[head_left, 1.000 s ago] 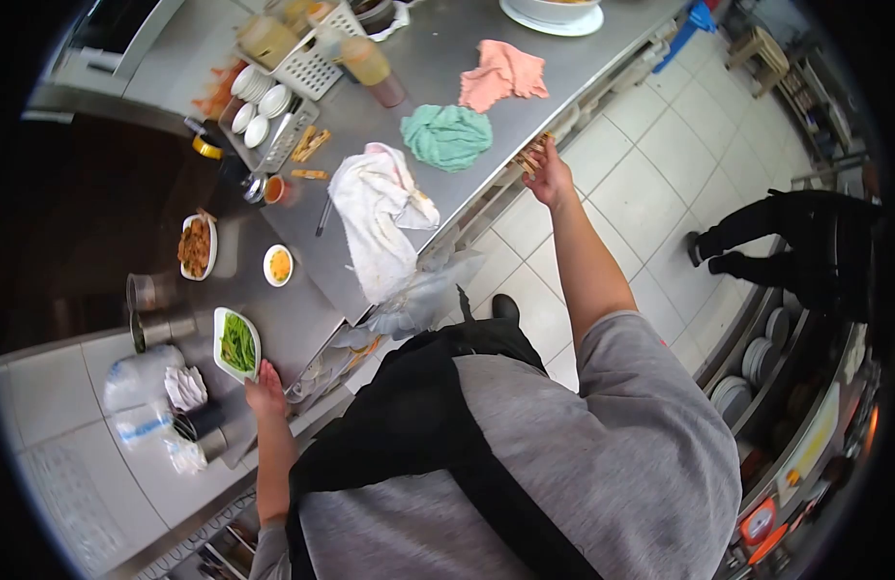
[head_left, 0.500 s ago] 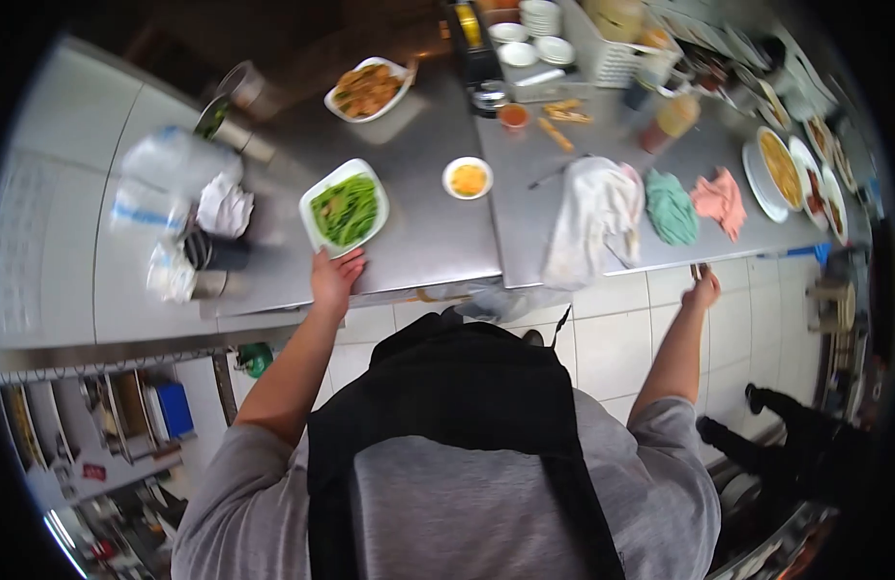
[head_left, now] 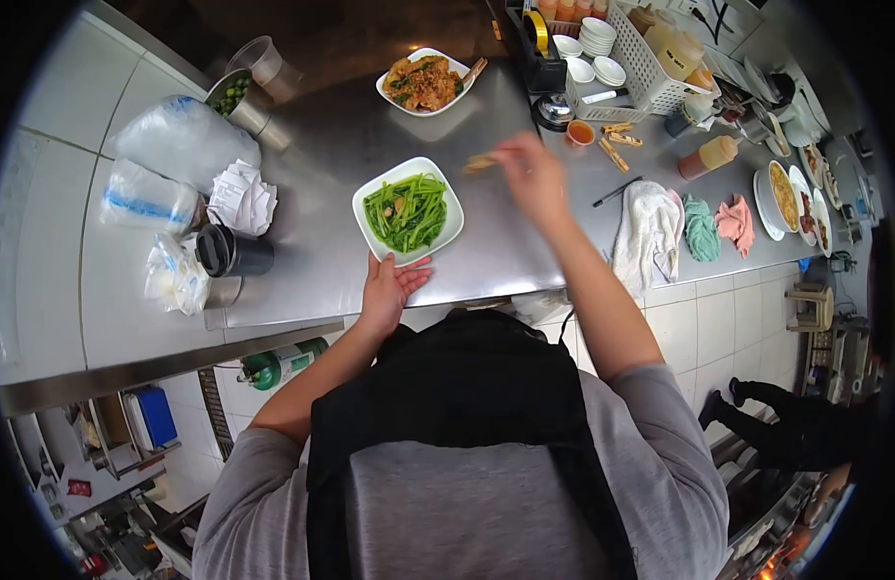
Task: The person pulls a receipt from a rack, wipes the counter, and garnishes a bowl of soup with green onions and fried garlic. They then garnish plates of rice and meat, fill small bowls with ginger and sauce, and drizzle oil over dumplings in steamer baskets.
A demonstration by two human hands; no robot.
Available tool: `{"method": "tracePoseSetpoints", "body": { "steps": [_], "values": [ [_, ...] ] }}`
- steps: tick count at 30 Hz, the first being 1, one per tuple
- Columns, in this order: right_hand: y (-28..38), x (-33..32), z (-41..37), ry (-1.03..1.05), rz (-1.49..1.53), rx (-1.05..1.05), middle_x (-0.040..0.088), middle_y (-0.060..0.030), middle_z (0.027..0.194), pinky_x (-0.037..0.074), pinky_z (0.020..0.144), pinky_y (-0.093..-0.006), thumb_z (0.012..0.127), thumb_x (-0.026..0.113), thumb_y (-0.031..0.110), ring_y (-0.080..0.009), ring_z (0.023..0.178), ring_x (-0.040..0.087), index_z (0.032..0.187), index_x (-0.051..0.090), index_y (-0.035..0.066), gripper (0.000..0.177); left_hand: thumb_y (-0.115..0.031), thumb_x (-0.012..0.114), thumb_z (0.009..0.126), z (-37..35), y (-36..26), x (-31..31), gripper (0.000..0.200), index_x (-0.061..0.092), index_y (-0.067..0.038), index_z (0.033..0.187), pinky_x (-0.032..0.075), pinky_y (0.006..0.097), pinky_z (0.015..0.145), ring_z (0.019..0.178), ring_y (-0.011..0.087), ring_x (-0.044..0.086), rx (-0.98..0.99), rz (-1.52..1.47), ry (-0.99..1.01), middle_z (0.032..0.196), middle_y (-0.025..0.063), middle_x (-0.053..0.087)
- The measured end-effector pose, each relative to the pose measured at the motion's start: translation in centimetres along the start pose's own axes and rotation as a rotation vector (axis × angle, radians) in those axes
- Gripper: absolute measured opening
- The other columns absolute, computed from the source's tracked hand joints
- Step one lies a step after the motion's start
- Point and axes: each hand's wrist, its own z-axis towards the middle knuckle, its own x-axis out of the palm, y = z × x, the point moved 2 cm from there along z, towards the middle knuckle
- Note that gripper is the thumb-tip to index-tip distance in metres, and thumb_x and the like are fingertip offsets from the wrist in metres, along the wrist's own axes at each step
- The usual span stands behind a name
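My left hand (head_left: 394, 292) is at the near edge of a square white dish (head_left: 454, 230) of green stir-fried vegetables (head_left: 407, 213). Its thumb rests at the rim, with the fingers stretched along and partly under the edge. Over the counter, right of the dish, my right hand (head_left: 539, 184) is smeared by motion. From its fingertips a light-brown wooden clip, seemingly a clothespin (head_left: 480, 163), points left toward the dish. Farther back stands a white bowl of fried food (head_left: 423, 82). The small bowl of yellow food seen earlier does not show; my right hand covers that spot.
Wooden clothespins (head_left: 619, 150), a red sauce cup (head_left: 580, 133) and a pen (head_left: 616, 192) lie on the right. Nearby are cloths (head_left: 650, 227), a sauce bottle (head_left: 708, 157) and a white basket (head_left: 660, 92). A lidded cup (head_left: 233, 251) and plastic bags (head_left: 176, 145) stand left. Another person (head_left: 786, 416) is at right.
My right hand has swung from beyond the counter's front edge at the right to over the counter beside the vegetables. My left hand stays at the dish. The view has shifted.
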Motion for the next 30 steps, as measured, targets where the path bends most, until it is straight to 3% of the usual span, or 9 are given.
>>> {"method": "tracePoseSetpoints", "body": {
  "steps": [4,6,9,11,15,21,24,26,30],
  "values": [
    [1.2,9.2,3.1,0.294,-0.282,0.016,0.069,-0.0107,0.087,0.052,0.076,-0.0439,0.084,0.072,0.023,-0.0317,0.087,0.066,0.104,0.061,0.008,0.028,-0.021,0.029,0.105,0.5,0.1,-0.7,0.030,0.030,-0.008,0.132,0.056,0.0382,0.086,0.096,0.0300,0.066,0.003,-0.053,0.000,0.115,0.0293,0.060],
    [1.8,9.5,3.7,0.513,-0.328,0.220,0.066,-0.0190,0.109,0.047,0.091,-0.0488,0.084,0.071,0.035,-0.0345,0.108,0.061,0.130,0.050,0.014,0.054,-0.021,0.030,0.105,0.7,-0.1,-0.8,0.031,0.031,-0.007,0.132,0.055,0.0395,0.089,0.099,0.0321,0.066,0.023,-0.074,-0.036,0.114,0.0299,0.060],
    [3.6,6.4,2.1,0.473,-0.351,0.319,0.052,-0.0263,0.133,0.038,0.104,-0.0505,0.085,0.069,0.043,-0.0381,0.124,0.051,0.148,0.029,0.015,0.079,-0.022,0.031,0.105,3.0,-0.6,-3.3,0.038,0.024,-0.007,0.139,0.054,0.0443,0.092,0.101,0.0367,0.065,0.037,-0.180,-0.095,0.113,0.0297,0.059],
    [-0.7,5.7,-0.6,0.375,-0.148,0.180,0.037,-0.0264,0.147,0.037,0.102,-0.0604,0.084,0.067,0.053,-0.0408,0.131,0.043,0.152,0.024,0.015,0.090,-0.023,0.030,0.104,5.1,-1.9,-5.0,0.038,0.029,0.001,0.135,0.052,0.0456,0.096,0.105,0.0366,0.063,0.117,-0.134,-0.123,0.112,0.0293,0.060],
    [-0.1,-2.3,-6.5,0.382,-0.010,0.194,0.050,-0.0236,0.135,0.047,0.095,-0.0412,0.086,0.070,0.043,-0.0395,0.117,0.055,0.146,0.032,0.006,0.080,-0.027,0.027,0.104,12.3,-6.2,-10.3,0.044,0.040,0.010,0.125,0.050,0.0447,0.099,0.106,0.0347,0.063,0.230,-0.067,-0.118,0.116,0.0282,0.060],
    [-1.8,-15.5,-14.3,0.065,0.140,0.526,0.059,-0.0173,0.121,0.052,0.084,-0.0355,0.088,0.070,0.024,-0.0255,0.096,0.063,0.132,0.050,0.004,0.052,-0.033,0.030,0.105,18.3,-11.6,-13.4,0.047,0.034,0.004,0.134,0.053,0.0374,0.097,0.113,0.0346,0.059,0.193,-0.032,-0.236,0.129,0.0287,0.054],
    [-5.0,-22.7,-16.3,-0.180,0.070,0.551,0.062,-0.0133,0.118,0.052,0.080,-0.0314,0.091,0.067,0.020,-0.0204,0.089,0.063,0.127,0.055,0.005,0.041,-0.036,0.035,0.105,16.1,-10.9,-9.9,0.044,0.033,-0.005,0.136,0.056,0.0305,0.084,0.098,0.0259,0.063,0.220,0.019,-0.370,0.114,0.0192,0.061],
    [-7.6,-27.9,-17.1,-0.268,0.055,0.660,0.064,-0.0100,0.113,0.051,0.078,-0.0298,0.092,0.066,0.018,-0.0166,0.086,0.062,0.124,0.058,0.004,0.036,-0.034,0.041,0.104,14.6,-9.4,-7.1,0.040,0.033,-0.012,0.136,0.052,0.0265,0.070,0.080,0.0155,0.056,0.405,0.286,-0.732,0.095,0.0074,0.057],
    [-16.4,-38.8,-17.9,-0.437,0.052,0.684,0.066,-0.0063,0.102,0.050,0.073,-0.0269,0.095,0.062,0.019,-0.0120,0.078,0.060,0.120,0.060,0.003,0.030,-0.025,0.049,0.101,8.9,-1.7,10.1,0.034,0.040,-0.011,0.131,0.044,0.0258,0.063,0.072,0.0097,0.048,0.700,0.495,-0.467,0.084,0.0006,0.050]
  ]
}}
